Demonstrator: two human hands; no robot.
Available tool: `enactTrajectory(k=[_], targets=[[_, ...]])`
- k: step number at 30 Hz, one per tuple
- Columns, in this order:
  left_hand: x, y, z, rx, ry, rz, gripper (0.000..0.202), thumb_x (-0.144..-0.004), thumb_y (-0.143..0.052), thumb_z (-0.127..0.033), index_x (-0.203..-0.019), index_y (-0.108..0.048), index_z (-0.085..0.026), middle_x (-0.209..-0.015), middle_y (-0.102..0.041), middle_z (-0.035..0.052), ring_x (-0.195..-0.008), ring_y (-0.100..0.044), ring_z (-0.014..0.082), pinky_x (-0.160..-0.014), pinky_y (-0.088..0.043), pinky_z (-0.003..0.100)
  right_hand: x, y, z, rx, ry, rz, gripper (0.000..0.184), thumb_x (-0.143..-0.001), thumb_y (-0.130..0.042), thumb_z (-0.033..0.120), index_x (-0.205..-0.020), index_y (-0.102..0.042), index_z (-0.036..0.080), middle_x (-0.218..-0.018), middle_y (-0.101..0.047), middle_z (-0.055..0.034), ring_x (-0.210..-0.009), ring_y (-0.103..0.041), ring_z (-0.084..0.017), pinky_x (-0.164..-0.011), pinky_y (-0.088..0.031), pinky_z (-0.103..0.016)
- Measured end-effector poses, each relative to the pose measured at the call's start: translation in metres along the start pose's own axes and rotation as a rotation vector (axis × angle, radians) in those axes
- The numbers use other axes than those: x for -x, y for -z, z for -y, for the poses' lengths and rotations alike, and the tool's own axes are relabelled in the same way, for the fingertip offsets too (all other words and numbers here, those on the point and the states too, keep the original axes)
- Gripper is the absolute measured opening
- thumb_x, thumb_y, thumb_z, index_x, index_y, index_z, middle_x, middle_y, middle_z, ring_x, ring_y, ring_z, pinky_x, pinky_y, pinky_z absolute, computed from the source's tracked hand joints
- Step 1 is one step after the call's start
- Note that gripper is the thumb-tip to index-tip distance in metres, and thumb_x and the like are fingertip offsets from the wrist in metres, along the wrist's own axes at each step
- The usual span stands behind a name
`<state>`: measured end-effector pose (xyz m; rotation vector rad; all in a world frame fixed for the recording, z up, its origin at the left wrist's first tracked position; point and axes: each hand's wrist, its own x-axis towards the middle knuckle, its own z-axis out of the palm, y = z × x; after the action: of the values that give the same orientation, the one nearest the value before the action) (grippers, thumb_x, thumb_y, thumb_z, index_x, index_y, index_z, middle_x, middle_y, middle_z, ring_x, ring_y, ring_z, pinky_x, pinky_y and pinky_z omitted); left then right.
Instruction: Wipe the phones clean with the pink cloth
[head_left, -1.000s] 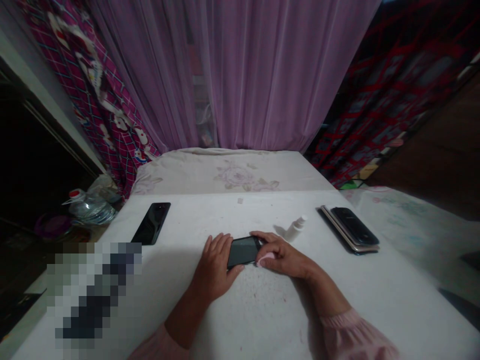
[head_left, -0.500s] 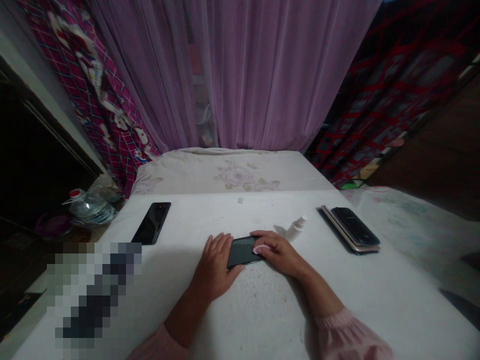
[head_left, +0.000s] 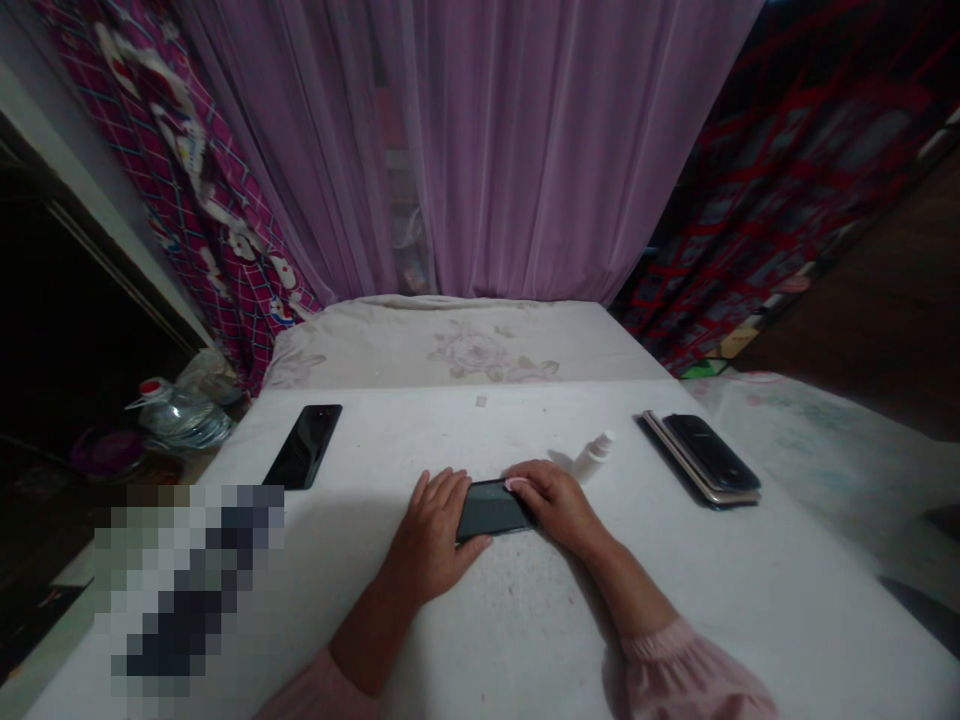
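Note:
A dark smartphone (head_left: 493, 509) lies flat on the white-covered table, its screen facing up. Around its left end, my left hand (head_left: 437, 525) grips with the thumb on the near edge and the fingers on the far edge. My right hand (head_left: 556, 508) pinches a small pale pink pad (head_left: 517, 484) against the far right part of the screen. That hand covers the phone's right end. Just beyond the right hand stands a small white spray bottle (head_left: 593, 456).
Another dark phone (head_left: 306, 446) lies at the left. On the right is a stack of several phones (head_left: 701, 460). A tiny pale square piece (head_left: 481, 401) rests behind the hands. A pixelated patch hides the left front. Purple curtains (head_left: 525, 150) hang behind the table.
My right hand has slid the pad slightly away from me toward the phone's far edge, uncovering more screen. The left hand stays at the phone's left end.

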<state>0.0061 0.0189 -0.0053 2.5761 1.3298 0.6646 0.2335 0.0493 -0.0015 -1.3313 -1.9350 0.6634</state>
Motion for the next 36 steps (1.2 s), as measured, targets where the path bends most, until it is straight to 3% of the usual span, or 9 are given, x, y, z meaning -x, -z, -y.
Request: enactTrajectory(k=[6, 12, 18, 30, 36], targets=[[0.000, -0.001, 0.000, -0.011, 0.003, -0.001, 0.062, -0.086, -0.062, -0.043, -0.137, -0.044, -0.013, -0.138, -0.055, 0.0180, -0.133, -0.046, 0.0342, -0.113, -0.029, 0.058, 0.000, 0.005, -0.002, -0.051, 0.046, 0.038, 0.020, -0.091, -0.055, 0.034, -0.087, -0.071, 0.021, -0.087, -0.073, -0.0052, -0.085, -0.065, -0.021, -0.083, -0.049, -0.038], [0.001, -0.002, 0.001, -0.015, 0.011, -0.018, 0.062, -0.086, -0.062, -0.042, -0.137, -0.043, -0.013, -0.138, -0.054, 0.0184, -0.132, -0.046, 0.0342, -0.113, -0.030, 0.059, 0.004, 0.023, -0.005, -0.174, 0.096, 0.241, 0.022, -0.085, -0.065, 0.042, -0.082, -0.077, 0.024, -0.122, -0.066, -0.0093, -0.109, -0.063, -0.025, -0.095, -0.048, -0.041], [0.000, -0.003, 0.001, -0.017, 0.021, -0.043, 0.061, -0.087, -0.061, -0.043, -0.137, -0.043, -0.013, -0.138, -0.055, 0.0187, -0.132, -0.046, 0.0346, -0.112, -0.031, 0.060, 0.007, 0.029, -0.006, -0.204, 0.099, 0.354, 0.019, -0.082, -0.069, 0.044, -0.085, -0.078, 0.027, -0.139, -0.055, -0.0074, -0.123, -0.055, -0.026, -0.103, -0.044, -0.046], [-0.001, -0.002, 0.001, -0.005, 0.032, -0.022, 0.062, -0.085, -0.063, -0.042, -0.137, -0.045, -0.014, -0.137, -0.055, 0.0187, -0.131, -0.047, 0.0351, -0.112, -0.030, 0.061, 0.001, 0.006, -0.006, -0.071, 0.120, 0.076, 0.022, -0.091, -0.056, 0.036, -0.085, -0.073, 0.023, -0.106, -0.073, -0.0079, -0.097, -0.066, -0.022, -0.090, -0.049, -0.039], [-0.001, -0.001, 0.001, 0.000, 0.010, -0.006, 0.063, -0.084, -0.064, -0.042, -0.136, -0.045, -0.012, -0.137, -0.056, 0.0188, -0.132, -0.047, 0.0349, -0.112, -0.030, 0.061, 0.000, -0.001, -0.001, 0.013, 0.022, -0.014, 0.019, -0.090, -0.055, 0.031, -0.089, -0.072, 0.022, -0.086, -0.074, -0.0049, -0.082, -0.066, -0.021, -0.078, -0.050, -0.035]])
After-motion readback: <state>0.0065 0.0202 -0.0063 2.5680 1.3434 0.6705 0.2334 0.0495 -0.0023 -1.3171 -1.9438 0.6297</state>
